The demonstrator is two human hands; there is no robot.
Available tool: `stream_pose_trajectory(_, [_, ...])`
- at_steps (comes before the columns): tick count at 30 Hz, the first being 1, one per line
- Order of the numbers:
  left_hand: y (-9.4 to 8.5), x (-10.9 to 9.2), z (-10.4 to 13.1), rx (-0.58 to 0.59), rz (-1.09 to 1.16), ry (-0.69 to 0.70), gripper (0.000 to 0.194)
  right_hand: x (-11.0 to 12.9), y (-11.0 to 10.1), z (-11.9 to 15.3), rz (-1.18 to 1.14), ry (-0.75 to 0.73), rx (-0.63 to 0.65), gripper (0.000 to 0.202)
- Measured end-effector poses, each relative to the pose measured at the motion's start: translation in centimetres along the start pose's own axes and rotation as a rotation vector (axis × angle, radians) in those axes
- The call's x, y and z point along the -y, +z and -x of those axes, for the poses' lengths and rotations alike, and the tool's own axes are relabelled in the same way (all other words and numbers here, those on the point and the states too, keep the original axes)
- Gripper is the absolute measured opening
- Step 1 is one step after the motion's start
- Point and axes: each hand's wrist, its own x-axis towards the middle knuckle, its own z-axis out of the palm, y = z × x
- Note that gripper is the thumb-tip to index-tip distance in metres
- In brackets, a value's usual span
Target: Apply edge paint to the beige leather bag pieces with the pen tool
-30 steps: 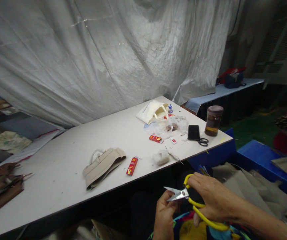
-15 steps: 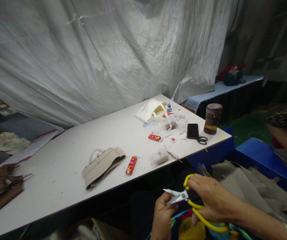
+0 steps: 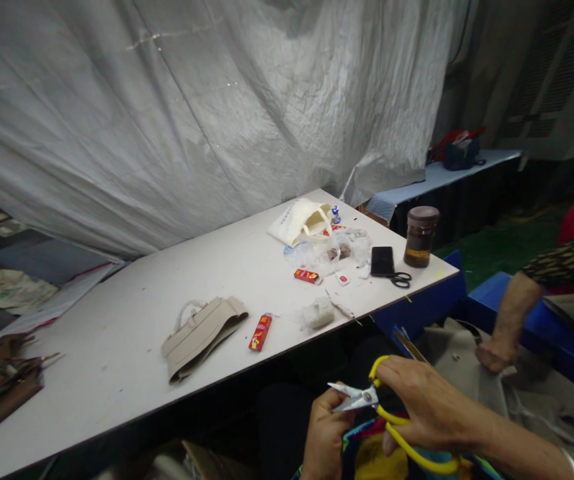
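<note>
Yellow-handled scissors (image 3: 365, 398) are in my right hand (image 3: 424, 403), its fingers wrapped round the handles; the blades are parted and point left. My left hand (image 3: 325, 430) is closed just beside the blades, thumb and fingers pressed together; what it grips, if anything, is hidden. Both hands are in front of the white table (image 3: 131, 347), below its edge. On the table lie a beige bag (image 3: 204, 338), a red box (image 3: 260, 333) and a white wrapped roll (image 3: 318, 313).
A phone (image 3: 382, 261), black scissors (image 3: 401, 280), a lidded jar (image 3: 421, 237), a second red box (image 3: 307, 276) and a cream bag (image 3: 299, 222) occupy the table's right part. Brown pieces (image 3: 4, 380) lie left. Another person's hand (image 3: 497, 353) touches beige material (image 3: 451, 360) in a blue bin.
The other person's arm has reached left and down onto the beige material at the right. My view has shifted slightly; my hands keep nearly the same pose.
</note>
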Motion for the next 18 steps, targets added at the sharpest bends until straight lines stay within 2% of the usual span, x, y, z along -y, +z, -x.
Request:
stream_pose_trajectory(4, [0.2, -0.1, 0.0, 0.02, 0.01, -0.03, 0.027, -0.1, 0.4, 0.3, 0.0, 0.003, -0.02, 0.062])
stream_pose_trajectory(10, [0.8, -0.7, 0.4, -0.005, -0.005, -0.003, 0.022, -0.3, 0.8, 0.5, 0.029, 0.002, -0.041, 0.059])
stream_pose_trajectory(18, [0.2, 0.5, -0.1, -0.011, 0.046, -0.017, 0.024, -0.1, 0.7, 0.6, 0.065, -0.009, -0.061, 0.055])
